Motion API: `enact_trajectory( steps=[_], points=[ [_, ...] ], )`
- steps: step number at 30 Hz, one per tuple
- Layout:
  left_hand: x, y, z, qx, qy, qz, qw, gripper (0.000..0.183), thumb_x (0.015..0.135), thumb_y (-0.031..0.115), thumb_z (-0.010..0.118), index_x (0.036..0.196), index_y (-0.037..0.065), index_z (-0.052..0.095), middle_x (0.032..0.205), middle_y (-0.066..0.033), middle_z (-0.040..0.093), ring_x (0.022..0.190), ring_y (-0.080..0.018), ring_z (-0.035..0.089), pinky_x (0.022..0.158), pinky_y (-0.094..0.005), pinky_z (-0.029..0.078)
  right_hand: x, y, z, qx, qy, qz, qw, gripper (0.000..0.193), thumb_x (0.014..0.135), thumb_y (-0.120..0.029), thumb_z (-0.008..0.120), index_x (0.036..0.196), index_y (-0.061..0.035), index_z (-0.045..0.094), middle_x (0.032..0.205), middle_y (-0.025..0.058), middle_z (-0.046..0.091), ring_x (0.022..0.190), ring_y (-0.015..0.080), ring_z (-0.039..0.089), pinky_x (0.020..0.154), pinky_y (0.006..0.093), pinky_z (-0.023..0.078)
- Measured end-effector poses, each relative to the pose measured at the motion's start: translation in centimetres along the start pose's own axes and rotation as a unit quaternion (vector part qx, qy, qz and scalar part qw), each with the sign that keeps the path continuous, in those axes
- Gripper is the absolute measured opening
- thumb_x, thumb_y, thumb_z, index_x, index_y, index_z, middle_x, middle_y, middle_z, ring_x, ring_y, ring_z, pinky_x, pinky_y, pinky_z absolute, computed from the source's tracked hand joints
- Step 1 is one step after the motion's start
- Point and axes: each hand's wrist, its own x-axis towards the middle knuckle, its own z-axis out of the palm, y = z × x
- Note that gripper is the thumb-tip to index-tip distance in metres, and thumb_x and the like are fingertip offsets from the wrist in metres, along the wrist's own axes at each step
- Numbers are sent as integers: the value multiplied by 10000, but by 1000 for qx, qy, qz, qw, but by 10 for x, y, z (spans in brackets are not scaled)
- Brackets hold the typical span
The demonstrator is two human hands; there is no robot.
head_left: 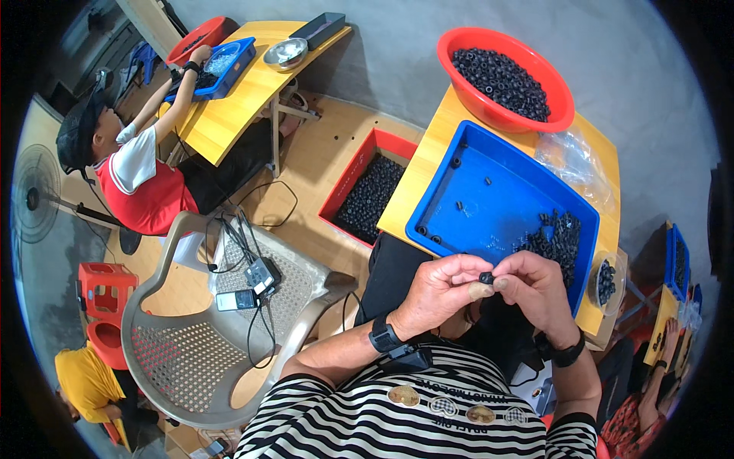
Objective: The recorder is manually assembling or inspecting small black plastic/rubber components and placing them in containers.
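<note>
Just past the near edge of a blue tray, my left hand pinches a small black round part between thumb and fingers. My right hand meets it there, thumb and index fingertip pressed together at the part's right side. Whether the right fingertips hold a second small piece cannot be made out. Inside the tray, a heap of small black cylindrical pieces lies at the right, partly behind my right hand. A few single black pieces are scattered over the rest of its floor.
A red basin full of black rings stands behind the tray, beside a clear plastic bag. Right of the tray is a clear bowl. A red box of black parts sits on the floor. A grey chair carries cabled devices. Other people work nearby.
</note>
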Motion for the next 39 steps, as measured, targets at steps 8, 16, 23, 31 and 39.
enact_trajectory(
  steps=[8, 16, 23, 31, 39],
  points=[
    [0, 4, 0, -27, -24, 32, 999, 265, 816, -16, 685, 1071, -2, 615, 966, -80, 670, 887, -119, 650, 778, -229, 531, 1, 7, -4, 50, -9, 4, 999, 81, 864, -80, 646, 898, -9, 624, 734, 8, 608, 602, 46, 525, 540, 189, 431],
    [5, 12, -8, 250, -15, 149, 957, 231, 758, 23, 743, 974, 12, 663, 879, -91, 679, 726, -112, 631, 643, -231, 510, -3, 23, 0, 85, -34, 84, 992, 165, 922, -172, 587, 948, -11, 607, 702, 8, 585, 594, 55, 515, 545, 197, 427],
    [7, 6, -10, 271, -16, 212, 939, 251, 746, 16, 744, 983, 11, 661, 930, -108, 681, 683, -107, 611, 590, -226, 494, -7, 31, 7, 33, -37, 40, 998, 226, 951, -222, 540, 992, -9, 605, 706, 7, 553, 625, 60, 498, 572, 213, 421],
    [12, 4, -11, 232, -12, 213, 949, 246, 750, 3, 737, 983, -6, 660, 1067, -115, 639, 687, -70, 576, 604, -218, 491, -4, 51, 23, 178, -9, 17, 984, 352, 972, -350, 473, 904, -19, 572, 673, -5, 498, 616, 80, 465, 565, 224, 369],
    [13, 6, -8, 136, -12, 156, 978, 292, 754, 10, 736, 1036, -6, 663, 1150, -104, 598, 707, -40, 492, 618, -195, 453, 1, 54, 17, 192, -26, 18, 981, 348, 966, -341, 487, 920, -11, 588, 686, 6, 520, 621, 74, 475, 559, 220, 372]
  ],
)
